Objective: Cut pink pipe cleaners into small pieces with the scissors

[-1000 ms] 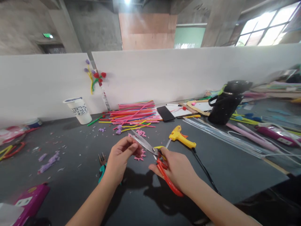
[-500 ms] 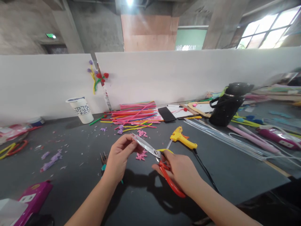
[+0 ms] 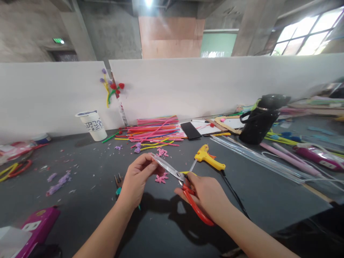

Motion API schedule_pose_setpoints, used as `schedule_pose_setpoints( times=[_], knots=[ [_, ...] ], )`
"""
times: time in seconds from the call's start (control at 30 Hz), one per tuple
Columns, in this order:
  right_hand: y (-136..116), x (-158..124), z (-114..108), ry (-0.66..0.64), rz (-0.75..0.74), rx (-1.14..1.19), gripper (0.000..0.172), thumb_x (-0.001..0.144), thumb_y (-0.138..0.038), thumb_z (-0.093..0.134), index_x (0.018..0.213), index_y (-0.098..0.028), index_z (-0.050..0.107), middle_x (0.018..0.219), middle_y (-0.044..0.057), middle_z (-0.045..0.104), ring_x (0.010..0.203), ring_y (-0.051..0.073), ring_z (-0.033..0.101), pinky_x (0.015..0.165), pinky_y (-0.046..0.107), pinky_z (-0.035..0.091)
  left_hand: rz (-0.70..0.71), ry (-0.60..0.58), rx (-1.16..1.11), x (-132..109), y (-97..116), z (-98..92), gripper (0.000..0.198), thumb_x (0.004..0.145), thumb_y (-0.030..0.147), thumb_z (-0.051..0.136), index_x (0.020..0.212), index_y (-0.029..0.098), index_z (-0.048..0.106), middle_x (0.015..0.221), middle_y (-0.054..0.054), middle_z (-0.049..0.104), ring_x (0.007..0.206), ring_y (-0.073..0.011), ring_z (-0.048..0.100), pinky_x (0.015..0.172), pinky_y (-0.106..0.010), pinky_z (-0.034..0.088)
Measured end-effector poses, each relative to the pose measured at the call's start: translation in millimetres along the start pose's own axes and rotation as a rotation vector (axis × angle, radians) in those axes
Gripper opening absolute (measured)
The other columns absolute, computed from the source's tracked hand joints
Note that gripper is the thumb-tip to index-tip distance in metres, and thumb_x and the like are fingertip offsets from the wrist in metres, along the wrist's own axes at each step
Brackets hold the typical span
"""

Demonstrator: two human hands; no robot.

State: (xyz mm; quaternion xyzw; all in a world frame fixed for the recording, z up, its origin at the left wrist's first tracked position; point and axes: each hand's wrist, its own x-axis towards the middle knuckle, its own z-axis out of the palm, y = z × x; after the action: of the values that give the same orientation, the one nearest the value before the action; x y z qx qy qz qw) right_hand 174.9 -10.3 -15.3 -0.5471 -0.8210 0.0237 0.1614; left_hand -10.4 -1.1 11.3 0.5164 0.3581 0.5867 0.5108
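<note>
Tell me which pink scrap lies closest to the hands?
The pink scrap below the scissors blades, between left hand and right hand; the other pink scrap sits farther back near the pipe-cleaner pile.

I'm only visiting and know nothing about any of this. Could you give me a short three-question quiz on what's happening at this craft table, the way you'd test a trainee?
1. Multiple choice: what does the right hand hold?
A) a hammer
B) the red-handled scissors
C) a paintbrush
2. True or false: the yellow glue gun lies on the grey table, touched by neither hand.
3. Fill in: the left hand pinches at the ____ of the scissor blades.

Key: 1 B; 2 true; 3 tip.
</note>
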Motion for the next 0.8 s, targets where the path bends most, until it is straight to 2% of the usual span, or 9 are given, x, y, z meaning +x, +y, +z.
schedule_pose_setpoints(
  times=[0.53,0.8],
  knots=[
    [0.8,1.3,-4.5,-0.099,-0.005,0.130,0.036,0.076,-0.056,0.037,0.067,-0.022,0.043,0.054,-0.001,0.054,0.047,0.012,0.046,0.045,0.022,0.021,-0.036,-0.027,-0.020,0.4,0.0,-2.0,0.003,0.074,0.018,0.054,0.072,0.016,0.055,0.064,0.000,0.060,0.061,-0.0117,0.057,0.062,-0.026,0.046],
    [4.4,4.9,-9.3,-0.239,-0.006,0.322,0.037,0.074,-0.050,0.042,0.056,-0.021,0.028,0.047,-0.005,0.031,0.043,0.009,0.026,0.043,0.021,0.020,-0.115,0.003,-0.031,1.2,1.4,-1.1,0.005,0.071,0.020,0.057,0.070,0.015,0.056,0.066,-0.001,0.060,0.058,-0.0126,0.058,0.059,-0.027,0.046]
  ],
)
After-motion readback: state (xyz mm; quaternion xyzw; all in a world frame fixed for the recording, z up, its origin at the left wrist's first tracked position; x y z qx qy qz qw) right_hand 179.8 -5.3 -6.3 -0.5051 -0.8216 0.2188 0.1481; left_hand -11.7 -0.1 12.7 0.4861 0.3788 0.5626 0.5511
